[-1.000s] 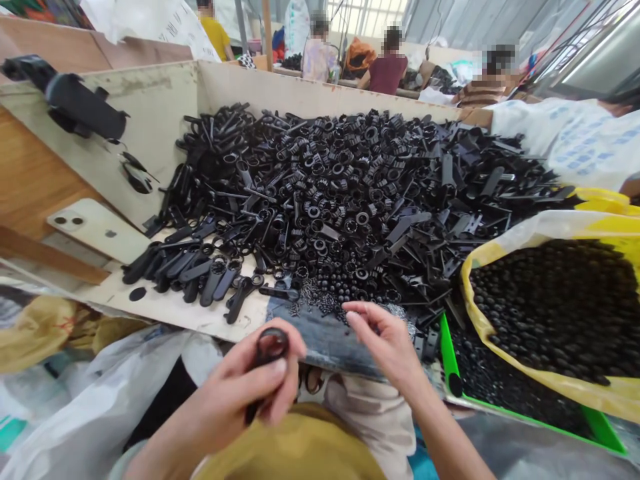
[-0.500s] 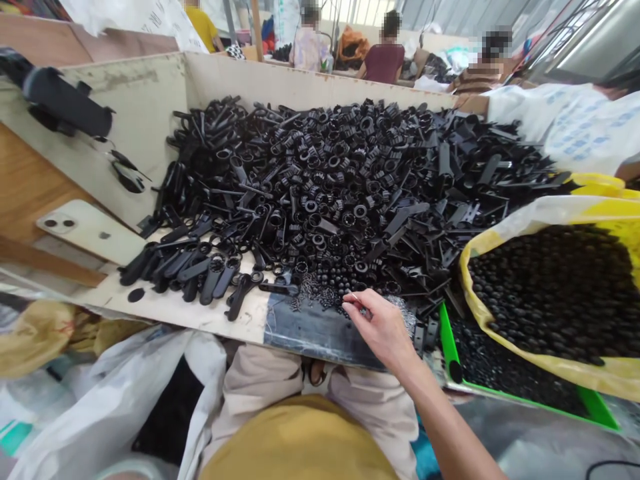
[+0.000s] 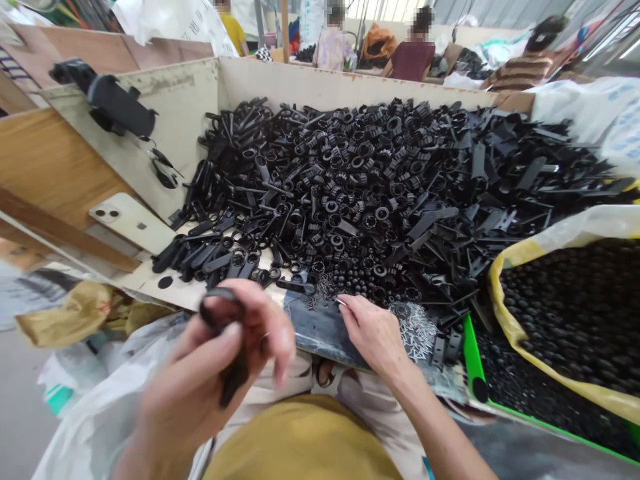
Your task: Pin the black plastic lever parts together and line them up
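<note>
The left hand [image 3: 215, 363] is blurred to me, its fingers hiding most of the black plastic piece [image 3: 219, 303]. From here, I can't identify the tiny sliver [image 3: 341, 301] at the right hand [image 3: 373, 333].

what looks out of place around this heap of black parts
A pale smartphone lies face down on the board right beside the heap of black plastic parts, an odd spot for a phone.

plastic parts [image 3: 350, 200] heaped in bin [image 3: 350, 90] | phone [image 3: 131, 223] on bin's left | bag of round pieces [image 3: 570, 320] right | metal pins [image 3: 415, 330] front
</note>
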The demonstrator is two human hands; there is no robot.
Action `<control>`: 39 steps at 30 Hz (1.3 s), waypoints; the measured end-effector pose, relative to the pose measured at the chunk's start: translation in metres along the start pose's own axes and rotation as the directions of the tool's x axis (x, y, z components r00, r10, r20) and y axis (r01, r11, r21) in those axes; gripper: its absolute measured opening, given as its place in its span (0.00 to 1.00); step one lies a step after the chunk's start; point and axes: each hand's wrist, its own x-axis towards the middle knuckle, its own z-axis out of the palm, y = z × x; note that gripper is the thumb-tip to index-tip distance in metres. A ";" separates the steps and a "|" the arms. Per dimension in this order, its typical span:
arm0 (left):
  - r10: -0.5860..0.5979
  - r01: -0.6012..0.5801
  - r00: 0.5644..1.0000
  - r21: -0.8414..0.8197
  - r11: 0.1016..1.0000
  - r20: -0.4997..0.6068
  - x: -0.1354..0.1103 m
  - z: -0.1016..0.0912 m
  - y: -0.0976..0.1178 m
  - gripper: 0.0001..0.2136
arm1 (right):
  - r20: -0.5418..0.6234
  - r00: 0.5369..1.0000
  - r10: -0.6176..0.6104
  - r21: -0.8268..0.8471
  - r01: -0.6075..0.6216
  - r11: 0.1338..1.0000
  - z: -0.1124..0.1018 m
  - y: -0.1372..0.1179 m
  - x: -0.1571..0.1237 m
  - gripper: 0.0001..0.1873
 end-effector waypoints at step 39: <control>0.349 -0.435 0.889 0.782 0.447 0.296 0.087 0.049 -0.082 0.23 | -0.248 0.960 -0.129 0.105 0.159 0.982 0.026 0.011 -0.051 0.17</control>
